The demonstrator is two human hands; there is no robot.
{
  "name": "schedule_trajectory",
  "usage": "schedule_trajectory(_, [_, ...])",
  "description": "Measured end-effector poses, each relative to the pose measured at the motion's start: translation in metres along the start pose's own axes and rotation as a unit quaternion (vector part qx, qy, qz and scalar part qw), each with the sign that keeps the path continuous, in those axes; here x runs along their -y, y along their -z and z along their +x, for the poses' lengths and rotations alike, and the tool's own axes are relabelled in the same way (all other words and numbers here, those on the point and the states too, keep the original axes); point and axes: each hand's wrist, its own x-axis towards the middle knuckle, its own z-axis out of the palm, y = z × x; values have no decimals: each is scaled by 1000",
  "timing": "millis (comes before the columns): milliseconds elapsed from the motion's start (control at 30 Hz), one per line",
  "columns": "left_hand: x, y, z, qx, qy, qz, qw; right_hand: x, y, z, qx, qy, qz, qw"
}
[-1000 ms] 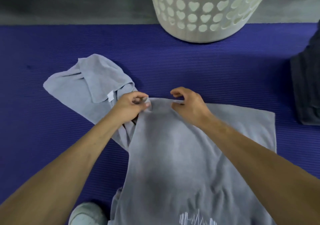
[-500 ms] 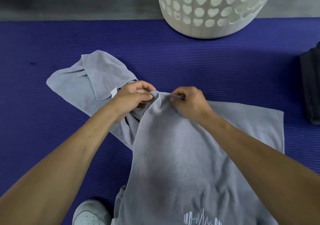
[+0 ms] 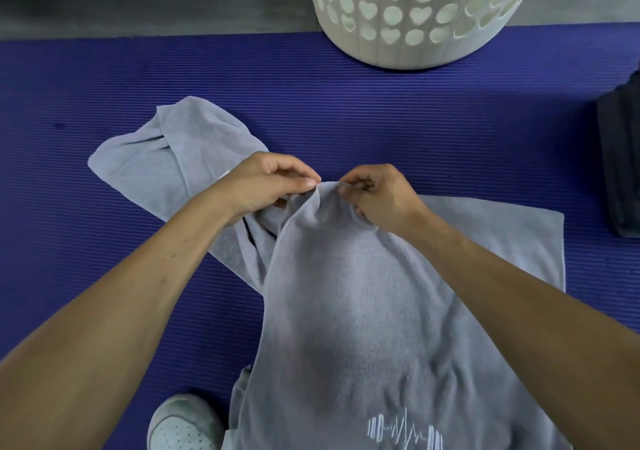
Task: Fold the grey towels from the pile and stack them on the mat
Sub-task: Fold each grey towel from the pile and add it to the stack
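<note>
Two hands meet at the far edge of a grey towel [image 3: 346, 294] in the head view: the left hand [image 3: 266, 186] and the right hand [image 3: 377, 195] each pinch that edge between thumb and curled fingers, close beside one another, lifting the cloth into a small hump. The towel drapes toward the person, its right part flat on the blue ribbed mat [image 3: 104, 79], its crumpled left part spreading beyond the left hand. A white laundry basket [image 3: 415, 17] with heart-shaped holes stands on the mat's far edge, a dark folded cloth [image 3: 620, 159] lies at right, and a white shoe [image 3: 183, 425] shows near the bottom.
</note>
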Motion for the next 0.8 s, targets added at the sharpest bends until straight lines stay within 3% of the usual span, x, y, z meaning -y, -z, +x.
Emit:
schedule_trajectory(300, [6, 9, 0, -80, -6, -6, 997, 3, 3, -1, 18, -17, 17, 1000])
schedule_trajectory(567, [6, 8, -5, -37, 36, -11, 999, 2, 0, 1, 5, -19, 6, 1000])
schedule_trajectory(667, [8, 2, -1, -72, 24, 81, 994, 2, -1, 1, 3, -22, 11, 1000])
schedule_trajectory(800, [15, 4, 0, -105, 27, 33, 994, 2, -1, 1, -2, -21, 15, 1000])
